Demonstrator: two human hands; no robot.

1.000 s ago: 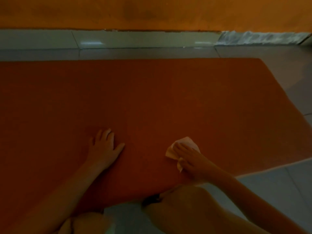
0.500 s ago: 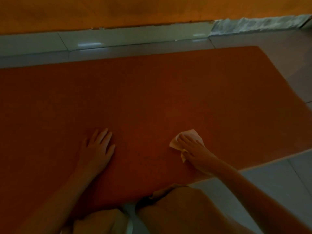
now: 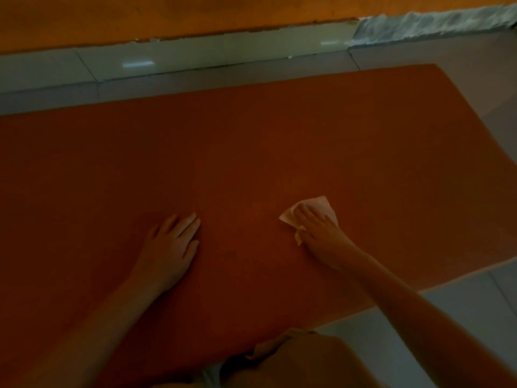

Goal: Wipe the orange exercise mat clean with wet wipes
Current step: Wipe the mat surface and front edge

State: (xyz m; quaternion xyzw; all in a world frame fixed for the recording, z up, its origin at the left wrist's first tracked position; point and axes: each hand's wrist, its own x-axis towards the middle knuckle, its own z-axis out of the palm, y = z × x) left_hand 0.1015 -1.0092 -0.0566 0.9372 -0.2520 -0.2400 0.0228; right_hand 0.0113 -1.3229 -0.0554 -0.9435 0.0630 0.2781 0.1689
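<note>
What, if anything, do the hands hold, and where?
Nothing is gripped. The right hand presses flat on the wipe; the left hand rests on the mat.

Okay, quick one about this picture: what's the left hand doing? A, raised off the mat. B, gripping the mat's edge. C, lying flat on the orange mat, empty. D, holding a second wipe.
C: the left hand lies palm down with straight fingers on the orange mat and holds nothing; only the right hand presses the wipe.

Indoor room (dimly lit): tiled floor [image 3: 461, 317], orange painted wall [image 3: 140, 18].
</note>
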